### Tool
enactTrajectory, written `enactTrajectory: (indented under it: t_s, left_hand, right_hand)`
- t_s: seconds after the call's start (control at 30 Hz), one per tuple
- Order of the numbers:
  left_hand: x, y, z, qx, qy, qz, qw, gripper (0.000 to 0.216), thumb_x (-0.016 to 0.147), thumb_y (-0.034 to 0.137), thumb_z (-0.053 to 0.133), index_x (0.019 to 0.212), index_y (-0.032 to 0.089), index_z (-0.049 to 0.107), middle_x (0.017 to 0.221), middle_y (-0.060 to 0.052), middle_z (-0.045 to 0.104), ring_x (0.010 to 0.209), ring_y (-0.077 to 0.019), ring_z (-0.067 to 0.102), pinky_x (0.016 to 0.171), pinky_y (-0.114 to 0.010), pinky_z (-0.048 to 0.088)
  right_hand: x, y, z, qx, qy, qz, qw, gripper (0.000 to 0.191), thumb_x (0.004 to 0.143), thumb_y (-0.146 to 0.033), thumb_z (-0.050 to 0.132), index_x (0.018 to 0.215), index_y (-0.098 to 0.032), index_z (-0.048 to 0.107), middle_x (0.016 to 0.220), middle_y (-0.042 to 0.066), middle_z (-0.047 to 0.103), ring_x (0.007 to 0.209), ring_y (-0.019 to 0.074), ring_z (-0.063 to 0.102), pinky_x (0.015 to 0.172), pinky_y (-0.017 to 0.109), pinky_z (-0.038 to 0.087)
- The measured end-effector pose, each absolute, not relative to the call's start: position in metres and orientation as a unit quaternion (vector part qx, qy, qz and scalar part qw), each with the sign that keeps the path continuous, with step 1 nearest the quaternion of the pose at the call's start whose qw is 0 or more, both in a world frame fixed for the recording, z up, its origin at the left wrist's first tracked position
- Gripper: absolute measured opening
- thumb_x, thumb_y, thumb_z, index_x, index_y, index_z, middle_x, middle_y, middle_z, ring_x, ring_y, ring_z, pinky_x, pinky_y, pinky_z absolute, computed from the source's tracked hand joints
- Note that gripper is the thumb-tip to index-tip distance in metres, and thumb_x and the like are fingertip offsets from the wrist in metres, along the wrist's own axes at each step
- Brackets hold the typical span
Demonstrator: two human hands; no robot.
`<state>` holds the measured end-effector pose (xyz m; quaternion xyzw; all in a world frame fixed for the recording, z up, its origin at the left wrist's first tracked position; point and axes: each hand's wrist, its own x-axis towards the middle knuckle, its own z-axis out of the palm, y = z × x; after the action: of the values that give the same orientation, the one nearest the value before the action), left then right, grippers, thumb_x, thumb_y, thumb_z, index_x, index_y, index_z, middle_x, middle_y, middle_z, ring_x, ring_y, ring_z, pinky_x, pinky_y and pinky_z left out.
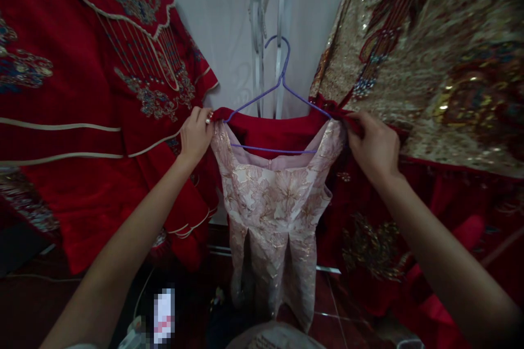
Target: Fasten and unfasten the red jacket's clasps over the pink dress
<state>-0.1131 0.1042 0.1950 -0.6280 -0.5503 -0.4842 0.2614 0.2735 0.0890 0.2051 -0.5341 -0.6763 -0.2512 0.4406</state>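
Observation:
A pale pink floral dress [282,196] hangs on a purple wire hanger [282,79] in front of me. The hanger's hook is up against a metal upright, and whether it bears on it I cannot tell. Behind the dress's neckline spreads a dark red garment [278,126]. My left hand [197,133] is closed on the red cloth at the left shoulder strap, and a ring-like ornament shows by its fingers. At the opposite strap, my right hand [374,144] pinches the red cloth, its thumb and fingers together. Most of the red garment is hidden by the dress.
On the left hangs a red embroidered jacket [135,82] with beaded fringe. A gold sequined garment [446,65] fills the right side. Metal uprights [257,27] stand against a pale wall. Below are dark red floor tiles [327,327] and a blurred-out phone-like screen [164,316].

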Motion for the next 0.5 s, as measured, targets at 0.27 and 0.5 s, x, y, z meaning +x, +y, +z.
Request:
enactTrajectory:
  t_s: [0.27, 0.5]
  left_hand:
    - [-0.124, 0.085, 0.186, -0.653, -0.576, -0.398, 0.289, 0.022, 0.083, 0.025, 0.047, 0.101, 0.017, 0.057, 0.097, -0.011, 0.063, 0.091, -0.0241, 0.06, 0.077, -0.033, 0.042]
    - [-0.036, 0.071, 0.196, -0.671, -0.517, -0.522, 0.097, 0.017, 0.08, 0.018, 0.051, 0.097, 0.019, 0.051, 0.088, -0.006, 0.061, 0.081, -0.0193, 0.059, 0.075, -0.031, 0.039]
  right_hand:
    - [0.265, 0.106, 0.201, -0.516, -0.652, -0.143, 0.537, 0.022, 0.084, -0.036, 0.056, 0.098, -0.02, 0.051, 0.081, 0.006, 0.062, 0.063, 0.0156, 0.056, 0.061, 0.027, 0.039]
    - [0.188, 0.095, 0.19, -0.4, -0.723, 0.055, 0.56, 0.022, 0.087, -0.041, 0.047, 0.096, -0.021, 0.045, 0.085, 0.003, 0.055, 0.071, 0.0136, 0.054, 0.067, 0.026, 0.043]
